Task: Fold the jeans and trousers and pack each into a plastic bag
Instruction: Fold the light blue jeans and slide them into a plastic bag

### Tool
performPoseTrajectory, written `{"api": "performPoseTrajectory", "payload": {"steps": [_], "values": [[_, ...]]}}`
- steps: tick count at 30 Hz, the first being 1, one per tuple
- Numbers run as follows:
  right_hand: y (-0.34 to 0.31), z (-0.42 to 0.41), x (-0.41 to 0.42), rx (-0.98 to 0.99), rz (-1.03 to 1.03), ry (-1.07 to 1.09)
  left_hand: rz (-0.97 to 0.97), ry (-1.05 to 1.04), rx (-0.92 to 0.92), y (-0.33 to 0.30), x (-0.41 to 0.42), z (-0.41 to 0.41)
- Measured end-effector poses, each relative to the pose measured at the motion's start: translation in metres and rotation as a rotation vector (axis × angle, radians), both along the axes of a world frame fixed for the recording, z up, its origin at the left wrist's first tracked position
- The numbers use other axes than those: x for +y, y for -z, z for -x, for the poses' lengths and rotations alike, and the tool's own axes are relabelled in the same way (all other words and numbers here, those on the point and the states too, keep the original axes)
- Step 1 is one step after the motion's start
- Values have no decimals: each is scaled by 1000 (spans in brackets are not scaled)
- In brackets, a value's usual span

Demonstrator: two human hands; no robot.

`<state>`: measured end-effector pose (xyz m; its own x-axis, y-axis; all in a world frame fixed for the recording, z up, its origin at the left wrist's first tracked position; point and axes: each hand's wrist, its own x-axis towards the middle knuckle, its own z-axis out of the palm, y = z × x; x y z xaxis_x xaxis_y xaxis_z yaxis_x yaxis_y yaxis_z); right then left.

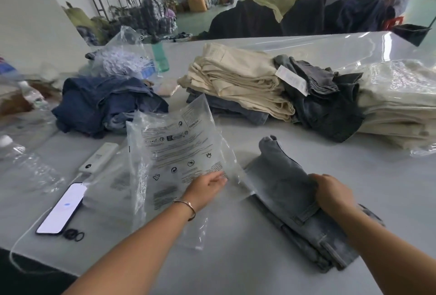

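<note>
On the pale grey surface (236,259), the left hand (207,188) pinches the lower edge of a clear plastic bag with black printed text (179,150) and holds it lifted and tilted. The right hand (335,194) lies closed on the folded pair of light grey-blue jeans (290,191), which rest flat just to the right of the bag. Behind them is a stack of folded cream trousers (238,80). A smartphone with a lit screen (61,208) lies at the left.
</note>
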<state>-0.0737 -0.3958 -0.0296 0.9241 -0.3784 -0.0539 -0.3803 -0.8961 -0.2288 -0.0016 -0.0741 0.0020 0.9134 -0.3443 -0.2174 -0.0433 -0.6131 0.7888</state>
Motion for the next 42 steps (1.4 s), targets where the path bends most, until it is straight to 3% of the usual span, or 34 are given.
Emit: {"api": "performPoseTrajectory", "payload": {"steps": [3,5,8,13,20,26,29,33,36,42], "values": [[-16,9,-8,-36,259,-4,-627,244,-378,15,4,17],[-20,15,-1,-78,394,-36,-811,373,-573,27,7,32],[-20,21,31,-12,412,-104,-819,445,-722,37,12,42],[10,35,75,315,334,-219,-791,478,-795,34,22,35],[-3,22,59,319,388,-237,-926,571,-845,30,18,30],[-5,19,67,343,478,-185,-1130,544,-603,32,12,27],[-2,20,57,166,439,-146,-1105,564,-586,24,11,33],[-7,26,31,30,212,-4,-1071,615,-658,27,6,31],[-12,35,12,-55,35,118,-1025,525,-513,38,3,21],[-23,57,-9,-221,-211,331,-485,170,-252,21,-16,8]]}}
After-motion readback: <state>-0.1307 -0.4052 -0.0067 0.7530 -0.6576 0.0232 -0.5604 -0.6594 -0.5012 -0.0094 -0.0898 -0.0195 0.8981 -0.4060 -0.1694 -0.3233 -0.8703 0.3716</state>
